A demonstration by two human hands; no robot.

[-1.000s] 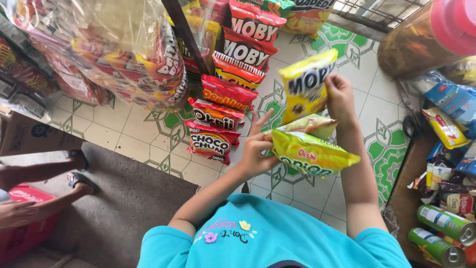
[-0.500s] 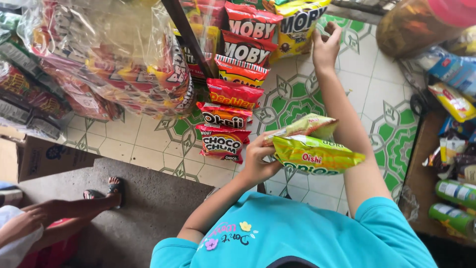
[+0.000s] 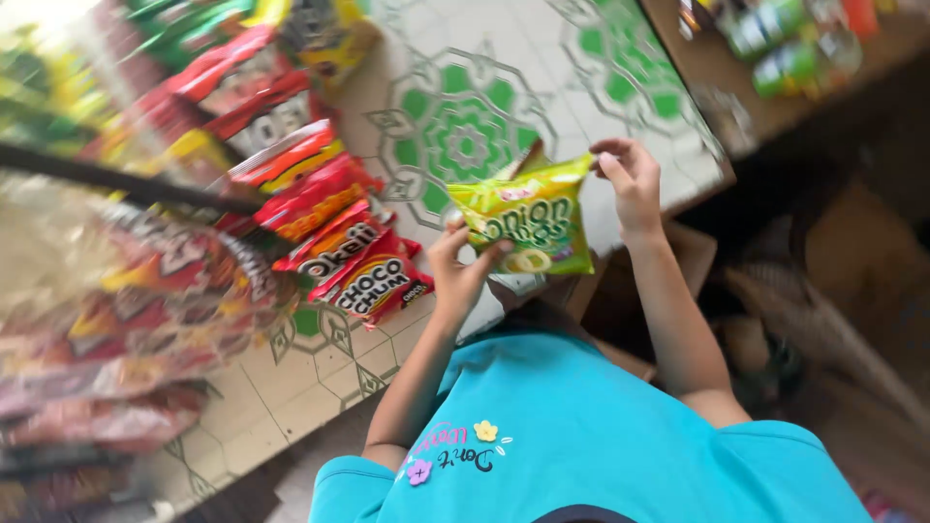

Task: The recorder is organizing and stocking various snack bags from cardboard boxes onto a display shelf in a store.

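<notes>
A tiled floor [image 3: 465, 145] with green floral patterns fills the background, blurred by camera motion, and a wooden shelf [image 3: 775, 107] with green cans is seen at the upper right. A yellow-green snack bag [image 3: 528, 223] is held up between both hands — the left hand [image 3: 463, 263] is closed on its lower left corner, fingers wrapped over the edge, while the right hand [image 3: 630, 179] pinches the upper right corner between thumb and fingertips. A second packet appears to be tucked behind the bag, though only a sliver of it is seen. Just to the left of the left hand, a hanging strip of red snack packets [image 3: 329, 232] is found, its lowest packet close beside the wrist. Below the held bag, a turquoise shirt [image 3: 581, 436] with small flower patches is seen — both forearms rise from it.
</notes>
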